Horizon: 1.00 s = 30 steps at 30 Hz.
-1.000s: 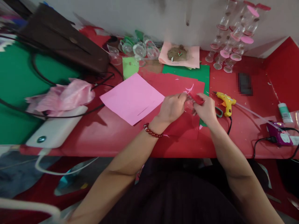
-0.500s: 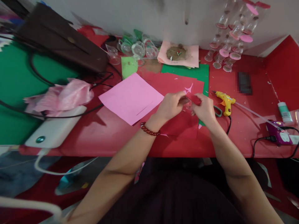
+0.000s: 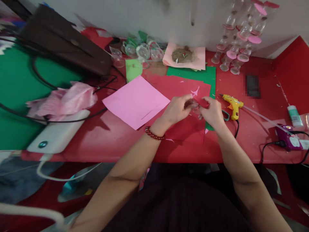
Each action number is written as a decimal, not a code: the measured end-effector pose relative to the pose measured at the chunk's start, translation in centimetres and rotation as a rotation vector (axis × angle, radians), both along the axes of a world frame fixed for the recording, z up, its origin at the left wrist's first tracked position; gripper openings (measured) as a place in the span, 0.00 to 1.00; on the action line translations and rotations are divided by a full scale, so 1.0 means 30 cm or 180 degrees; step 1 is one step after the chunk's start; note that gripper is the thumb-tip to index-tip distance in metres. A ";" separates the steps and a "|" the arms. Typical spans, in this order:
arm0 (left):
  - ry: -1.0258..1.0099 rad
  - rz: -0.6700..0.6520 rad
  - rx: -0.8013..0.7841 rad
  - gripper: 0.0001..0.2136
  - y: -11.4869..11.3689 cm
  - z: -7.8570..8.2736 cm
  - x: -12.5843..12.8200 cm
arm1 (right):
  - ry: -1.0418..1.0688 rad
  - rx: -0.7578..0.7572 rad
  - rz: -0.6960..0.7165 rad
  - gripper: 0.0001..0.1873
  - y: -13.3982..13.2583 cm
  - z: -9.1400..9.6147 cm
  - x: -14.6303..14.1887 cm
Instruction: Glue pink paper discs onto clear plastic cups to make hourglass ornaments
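Both my hands meet over the red paper sheet [image 3: 185, 129] in the middle of the red table [image 3: 116, 141]. My left hand [image 3: 177, 109], with a red bead bracelet at the wrist, is closed in a pinch on a small clear plastic cup [image 3: 195, 106]. My right hand [image 3: 212, 111] is closed too, pinching a small red paper piece [image 3: 204, 102] against that cup. A pink paper sheet [image 3: 136, 101] lies just left of my left hand. The fingertips hide most of the cup.
A yellow glue gun [image 3: 233, 104] lies right of my right hand, beside green-handled scissors [image 3: 226, 115]. Green paper [image 3: 205, 75], clear cups [image 3: 142, 51], stacked cups with pink lids [image 3: 238, 42], a brown bag [image 3: 65, 42], a white power bank [image 3: 58, 133], a purple device [image 3: 288, 140].
My fingers have shifted slightly on the cup and red piece, drawing the piece closer between both hands. The arms stay where they were.
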<state>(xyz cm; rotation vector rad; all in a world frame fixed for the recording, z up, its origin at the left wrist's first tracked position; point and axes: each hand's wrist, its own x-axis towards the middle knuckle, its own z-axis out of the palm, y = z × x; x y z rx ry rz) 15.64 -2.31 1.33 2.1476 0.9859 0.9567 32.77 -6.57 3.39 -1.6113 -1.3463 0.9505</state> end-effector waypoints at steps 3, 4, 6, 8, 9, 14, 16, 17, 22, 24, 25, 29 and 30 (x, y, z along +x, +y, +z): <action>0.0276 0.0144 0.0260 0.09 0.003 -0.009 -0.007 | 0.0015 -0.0101 0.0046 0.08 -0.002 -0.003 -0.002; 0.0393 0.0237 0.0386 0.09 0.003 -0.014 -0.009 | 0.0059 -0.0148 0.0069 0.10 -0.003 -0.004 -0.002; 0.0626 0.0367 0.0633 0.09 0.003 -0.025 -0.010 | 0.0154 -0.0211 0.0108 0.13 -0.004 -0.007 -0.003; 0.0762 0.0410 0.0802 0.09 0.003 -0.031 -0.008 | 0.0209 -0.0226 0.0114 0.15 -0.002 -0.010 -0.001; 0.0744 0.0418 0.0826 0.09 0.004 -0.033 -0.007 | 0.0228 -0.0219 0.0116 0.14 -0.001 -0.011 0.000; -0.0167 0.0126 0.0057 0.13 0.017 -0.041 0.008 | 0.0421 -0.0138 0.0103 0.09 0.010 -0.018 0.010; -0.0702 -0.0081 -0.0457 0.17 0.022 -0.044 0.016 | 0.0520 -0.0178 0.0083 0.09 0.012 -0.014 0.009; -0.0983 -0.0135 -0.0692 0.17 0.023 -0.045 0.019 | 0.0567 -0.0194 0.0079 0.08 0.012 -0.010 0.008; -0.1898 -0.0500 -0.1621 0.16 0.008 -0.038 0.027 | 0.0755 -0.0008 0.0056 0.06 0.013 0.003 0.000; -0.1939 -0.0811 -0.1925 0.22 -0.005 -0.033 0.031 | 0.0687 0.0091 0.0107 0.10 0.016 -0.007 0.002; -0.1941 -0.0929 -0.2031 0.24 -0.011 -0.031 0.034 | 0.0592 0.0163 0.0144 0.12 0.018 -0.016 0.004; -0.2004 -0.1008 -0.2122 0.24 -0.022 -0.029 0.044 | -0.0029 0.0646 0.0186 0.17 0.028 -0.072 0.017; -0.2047 -0.0959 -0.2097 0.25 -0.021 -0.030 0.046 | -0.0198 0.0785 0.0193 0.18 0.031 -0.084 0.019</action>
